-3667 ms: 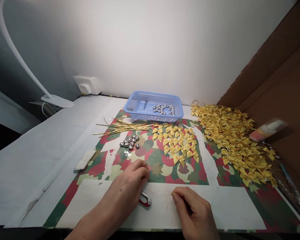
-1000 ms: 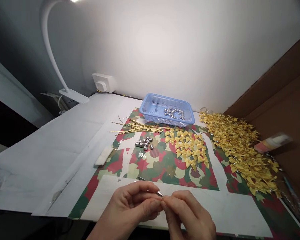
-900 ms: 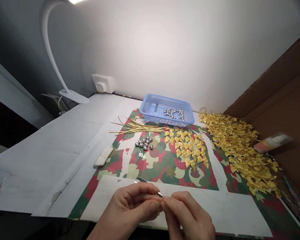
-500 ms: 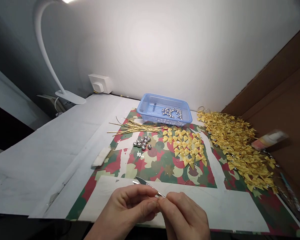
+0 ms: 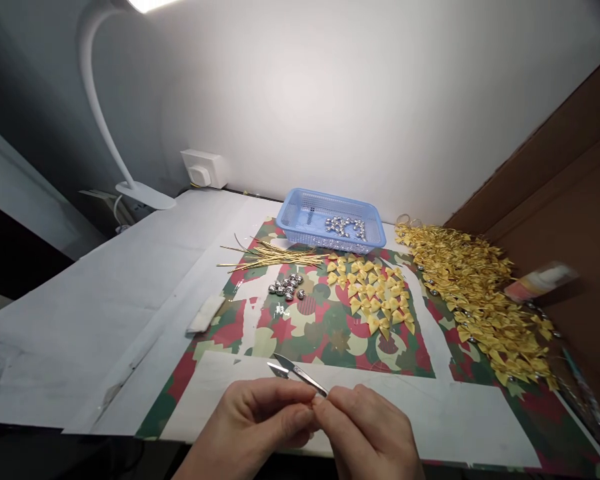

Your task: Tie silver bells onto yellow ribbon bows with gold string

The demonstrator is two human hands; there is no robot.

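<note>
Scissors (image 5: 301,375) slanting across the bottom centre

Going left to right along the bottom of the frame, we meet the left hand (image 5: 245,420) first, its fingertips brought up against those of the right hand (image 5: 367,427). We cannot tell whether either is clamped on something fine. The scissors lie just above the left hand in the frame, blades parted, long axis running from tips at the upper left down to the right. Their lower end disappears behind the right hand's fingers, so we judge that hand the nearer; whether it grips them or they rest on the counter (image 5: 130,293), we cannot tell.

Higher up, left to right again, we see a folded white pad (image 5: 206,315) and a crossing bundle of gold strips (image 5: 275,255) with silvery beads (image 5: 289,290) clustered below. At centre, a blue basket (image 5: 287,217) holds shiny beads (image 5: 347,227), mostly in its right half. Then come yellow bows (image 5: 375,303) in rough rows, a heap of bows (image 5: 460,280) at right, and beside it a bottle (image 5: 540,281), its contents unclear to us.
</note>
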